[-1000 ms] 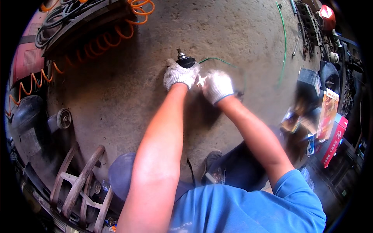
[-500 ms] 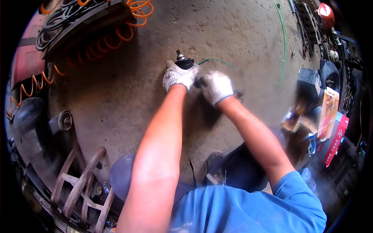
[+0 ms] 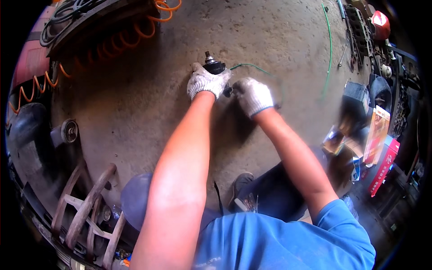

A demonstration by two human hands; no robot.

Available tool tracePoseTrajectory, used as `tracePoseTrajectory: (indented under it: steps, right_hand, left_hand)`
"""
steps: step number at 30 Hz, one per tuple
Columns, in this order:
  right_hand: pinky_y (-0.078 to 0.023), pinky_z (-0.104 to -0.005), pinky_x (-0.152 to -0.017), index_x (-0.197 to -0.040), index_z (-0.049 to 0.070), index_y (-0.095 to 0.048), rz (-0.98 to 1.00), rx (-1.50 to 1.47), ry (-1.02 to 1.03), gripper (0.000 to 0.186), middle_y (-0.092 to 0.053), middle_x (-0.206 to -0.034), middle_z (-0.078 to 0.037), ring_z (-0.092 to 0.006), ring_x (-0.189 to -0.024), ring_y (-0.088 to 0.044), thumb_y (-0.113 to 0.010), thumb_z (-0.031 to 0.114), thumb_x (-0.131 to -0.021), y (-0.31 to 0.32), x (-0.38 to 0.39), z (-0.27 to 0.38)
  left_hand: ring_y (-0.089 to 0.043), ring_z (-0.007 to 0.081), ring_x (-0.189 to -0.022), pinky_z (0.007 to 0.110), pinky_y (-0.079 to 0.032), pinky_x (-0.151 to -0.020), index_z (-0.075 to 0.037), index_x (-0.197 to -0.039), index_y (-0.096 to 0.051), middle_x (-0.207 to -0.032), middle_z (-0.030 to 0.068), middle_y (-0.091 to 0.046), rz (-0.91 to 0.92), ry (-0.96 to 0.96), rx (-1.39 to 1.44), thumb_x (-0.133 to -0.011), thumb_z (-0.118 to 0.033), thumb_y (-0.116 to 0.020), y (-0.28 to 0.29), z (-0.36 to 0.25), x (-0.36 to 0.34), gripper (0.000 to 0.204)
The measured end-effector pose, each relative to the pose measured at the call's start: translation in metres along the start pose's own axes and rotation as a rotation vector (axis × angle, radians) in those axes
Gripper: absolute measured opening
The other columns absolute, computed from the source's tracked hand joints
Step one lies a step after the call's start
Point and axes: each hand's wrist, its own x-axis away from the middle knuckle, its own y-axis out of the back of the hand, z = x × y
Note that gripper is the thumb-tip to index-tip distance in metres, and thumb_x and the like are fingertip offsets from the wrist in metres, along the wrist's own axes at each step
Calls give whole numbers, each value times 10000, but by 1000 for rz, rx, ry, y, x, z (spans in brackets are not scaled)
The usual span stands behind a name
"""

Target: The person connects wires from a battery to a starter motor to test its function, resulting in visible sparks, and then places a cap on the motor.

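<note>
My left hand [image 3: 208, 82], in a white knitted glove, grips a black mechanical part [image 3: 214, 67] with a splined metal shaft pointing away from me. My gloved right hand [image 3: 252, 95] is closed just right of the part's near end, beside a small dark piece; what its fingers hold is hidden. A thin green line [image 3: 247, 64] runs rightward from beside the black part over the concrete floor [image 3: 135, 112].
Orange coiled hose [image 3: 146, 31] hangs by a dark bench at the upper left. A dark tank [image 3: 29, 130] and wooden frame [image 3: 90, 209] lie at my left. Metal parts [image 3: 360, 36], boxes [image 3: 375, 139] and a red-and-white container [image 3: 380, 24] line the right side.
Both hands and the black part have shifted slightly up and left in the picture. The shiny piece by my right fingers a second ago no longer shows; a dark piece shows there.
</note>
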Motion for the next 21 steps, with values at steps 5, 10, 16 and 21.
tracePoseTrajectory:
  steps: [5,10,16,21]
  right_hand:
    - [-564,-506,-876,-963,87,-766,-47,61,52,174,-735,-994,-187,-398,-975,-707,-648,117,-839,5,3,4]
    - [-565,-504,-879,-942,80,-773,-50,70,78,151,-736,-981,-184,-396,-972,-708,-686,183,-873,8,2,6]
    - [-563,-505,-854,-927,72,-753,-18,154,95,171,-731,-964,-188,-392,-944,-709,-714,233,-886,5,3,6]
    - [-555,-508,-818,-913,70,-723,-69,193,119,191,-714,-942,-182,-389,-906,-702,-727,256,-872,-5,5,6]
  left_hand:
    - [-644,408,-1302,462,-518,-1101,17,-1520,-428,-1415,289,-636,43,28,18,-669,-617,-812,7,-6,6,1129]
    - [-633,411,-1318,460,-514,-1109,24,-1551,-393,-1431,291,-625,30,7,18,-667,-611,-820,3,-1,1,1169]
    - [-619,408,-1337,461,-506,-1119,23,-1561,-383,-1445,291,-614,32,21,15,-658,-632,-831,1,-3,0,1203]
    - [-640,400,-1307,466,-525,-1089,-12,-1490,-460,-1428,267,-627,5,24,7,-681,-630,-823,0,-4,0,1080]
